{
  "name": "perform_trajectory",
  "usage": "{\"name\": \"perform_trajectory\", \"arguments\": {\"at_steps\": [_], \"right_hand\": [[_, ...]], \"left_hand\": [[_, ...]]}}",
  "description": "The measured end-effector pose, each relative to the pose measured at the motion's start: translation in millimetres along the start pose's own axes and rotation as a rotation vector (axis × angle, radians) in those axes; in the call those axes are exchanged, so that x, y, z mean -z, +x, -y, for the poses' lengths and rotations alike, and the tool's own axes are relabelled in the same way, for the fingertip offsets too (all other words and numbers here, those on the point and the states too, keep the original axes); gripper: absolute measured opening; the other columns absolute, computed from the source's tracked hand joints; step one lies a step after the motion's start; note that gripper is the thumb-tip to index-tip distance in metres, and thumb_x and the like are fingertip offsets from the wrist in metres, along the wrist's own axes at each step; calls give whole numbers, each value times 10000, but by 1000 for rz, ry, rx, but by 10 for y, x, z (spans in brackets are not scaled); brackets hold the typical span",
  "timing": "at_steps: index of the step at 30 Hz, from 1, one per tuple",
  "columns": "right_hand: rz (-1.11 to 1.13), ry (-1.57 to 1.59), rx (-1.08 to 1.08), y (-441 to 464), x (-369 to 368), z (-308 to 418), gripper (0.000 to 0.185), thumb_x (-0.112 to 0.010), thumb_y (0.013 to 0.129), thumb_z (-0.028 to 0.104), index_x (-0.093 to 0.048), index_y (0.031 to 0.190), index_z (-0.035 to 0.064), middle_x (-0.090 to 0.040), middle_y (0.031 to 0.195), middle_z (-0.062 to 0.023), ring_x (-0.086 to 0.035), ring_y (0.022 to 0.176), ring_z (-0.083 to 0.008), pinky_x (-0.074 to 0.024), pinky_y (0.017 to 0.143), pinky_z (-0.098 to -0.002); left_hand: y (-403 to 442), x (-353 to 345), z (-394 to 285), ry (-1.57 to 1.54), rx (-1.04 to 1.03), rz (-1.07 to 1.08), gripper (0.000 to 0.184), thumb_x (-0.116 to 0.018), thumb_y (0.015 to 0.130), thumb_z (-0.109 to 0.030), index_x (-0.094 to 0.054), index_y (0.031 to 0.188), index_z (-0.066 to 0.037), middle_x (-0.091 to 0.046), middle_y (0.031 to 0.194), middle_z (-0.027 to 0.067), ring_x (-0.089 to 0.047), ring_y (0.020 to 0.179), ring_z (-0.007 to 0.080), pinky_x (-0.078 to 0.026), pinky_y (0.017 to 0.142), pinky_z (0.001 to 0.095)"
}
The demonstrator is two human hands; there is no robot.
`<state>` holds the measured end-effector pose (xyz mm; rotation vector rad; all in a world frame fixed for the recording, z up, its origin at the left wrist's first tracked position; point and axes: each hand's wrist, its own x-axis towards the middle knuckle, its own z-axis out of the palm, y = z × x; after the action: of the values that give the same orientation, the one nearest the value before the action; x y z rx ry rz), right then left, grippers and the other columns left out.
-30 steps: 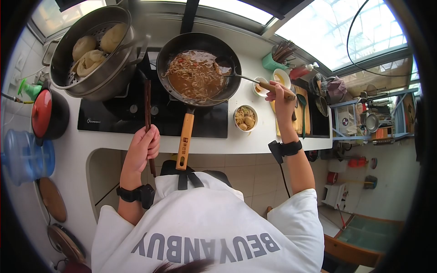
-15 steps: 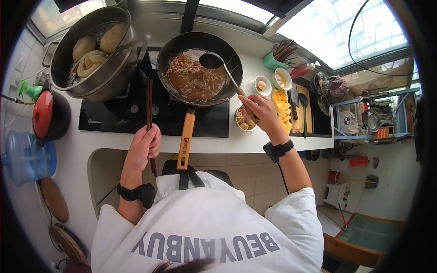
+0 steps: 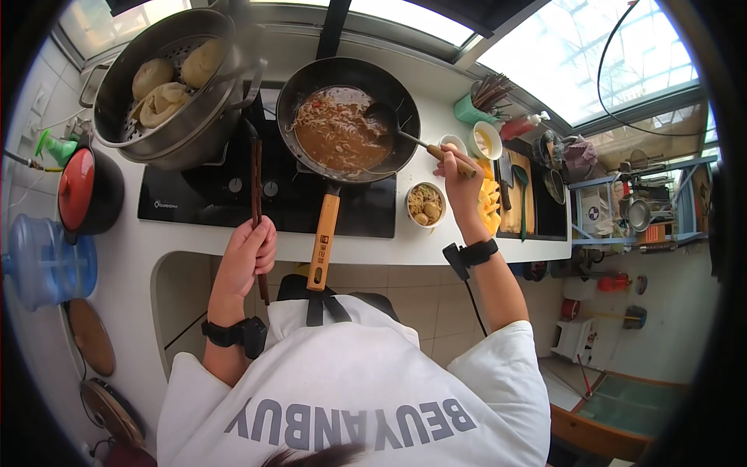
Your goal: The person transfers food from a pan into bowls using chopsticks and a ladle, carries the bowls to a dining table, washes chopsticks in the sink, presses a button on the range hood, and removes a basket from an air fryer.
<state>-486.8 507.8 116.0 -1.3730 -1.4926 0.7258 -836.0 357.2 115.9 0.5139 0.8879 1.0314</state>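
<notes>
My left hand (image 3: 255,251) is closed around a pair of dark brown chopsticks (image 3: 257,175), held upright left of the wok handle (image 3: 322,241). In my right hand (image 3: 464,187) is the wooden handle of a ladle (image 3: 412,138). The ladle's dark bowl rests in brown broth (image 3: 334,148) inside the black wok (image 3: 342,71). Shreds of noodle-like food and red bits float in that broth. Just left of my right wrist stands a white bowl (image 3: 426,205) of noodles and round pieces. Another small white bowl (image 3: 453,142) is partly behind the ladle handle and fingers.
A large steamer pot (image 3: 167,128) with buns (image 3: 159,105) stands on the black cooktop (image 3: 194,198). To the right are a bowl of yellowish liquid (image 3: 486,140), yellow pieces (image 3: 489,206), a knife (image 3: 506,175), and a cutting board (image 3: 529,210). A red-lidded pot (image 3: 76,183) sits far left.
The ladle has gone from above the wok's contents down into the broth. My right hand has turned and moved slightly right, uncovering the noodle bowl. My left hand has hardly moved.
</notes>
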Motion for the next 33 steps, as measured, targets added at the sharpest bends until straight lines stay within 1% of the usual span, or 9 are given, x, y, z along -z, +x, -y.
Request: {"name": "perform_trajectory", "arguments": {"at_steps": [2,7,10,14,17,20,29,32,33], "right_hand": [[-33,34,-12,26,36,122,245,-532,884,117,-638,1004,-69,-635,750,-95,-616,615,-116,-506,555,-214],[-65,58,-13,131,176,283,259,-503,890,119,-642,985,-78,-637,727,-106,-610,573,-119,-501,527,-213],[-97,109,-71,185,271,319,306,-464,902,154,-650,965,-80,-624,652,-96,-588,508,-112,-484,496,-206],[-102,143,-93,155,392,375,306,-463,901,155,-653,963,-76,-620,639,-91,-582,496,-114,-484,490,-207],[-124,172,-111,82,512,433,305,-472,895,158,-651,957,-81,-619,646,-98,-583,498,-119,-480,479,-207],[-177,192,-159,-49,707,512,335,-499,881,188,-628,969,-109,-616,665,-111,-583,516,-128,-478,505,-205],[-347,153,-148,-687,1614,486,368,-493,878,204,-615,998,-122,-619,684,-123,-577,536,-124,-470,510,-195],[-436,116,-194,-920,1802,451,351,-483,879,176,-612,996,-129,-637,774,-152,-591,566,-138,-497,520,-216],[-444,114,-199,-995,1820,408,351,-483,879,176,-612,996,-129,-637,774,-152,-591,566,-138,-497,520,-216]], "left_hand": [[0,-1,-4,-2,0,3,286,-413,984,-267,-373,743,-119,-239,551,-77,-207,417,12,-184,377,178],[18,-4,9,-6,0,14,288,-414,984,-275,-375,745,-119,-239,551,-77,-209,417,10,-184,376,176],[26,-29,10,-3,9,16,286,-415,984,-275,-376,747,-119,-242,553,-77,-211,417,9,-182,375,175],[41,-50,19,-34,23,32,262,-420,982,-248,-399,760,-110,-266,561,-78,-235,421,9,-201,381,174],[55,-83,18,-24,27,33,262,-423,981,-248,-399,759,-111,-266,561,-78,-235,421,9,-203,380,175],[71,-116,19,-16,27,48,261,-421,981,-246,-398,758,-112,-266,561,-77,-234,422,8,-202,381,175],[172,-254,25,59,56,43,278,-414,982,-264,-366,750,-117,-235,554,-74,-207,418,11,-181,375,175],[222,-277,31,77,70,53,269,-421,980,-261,-388,754,-118,-260,564,-76,-229,423,7,-201,384,175],[238,-283,36,78,68,51,270,-420,981,-260,-386,755,-117,-258,564,-75,-228,424,8,-200,383,175]]}}
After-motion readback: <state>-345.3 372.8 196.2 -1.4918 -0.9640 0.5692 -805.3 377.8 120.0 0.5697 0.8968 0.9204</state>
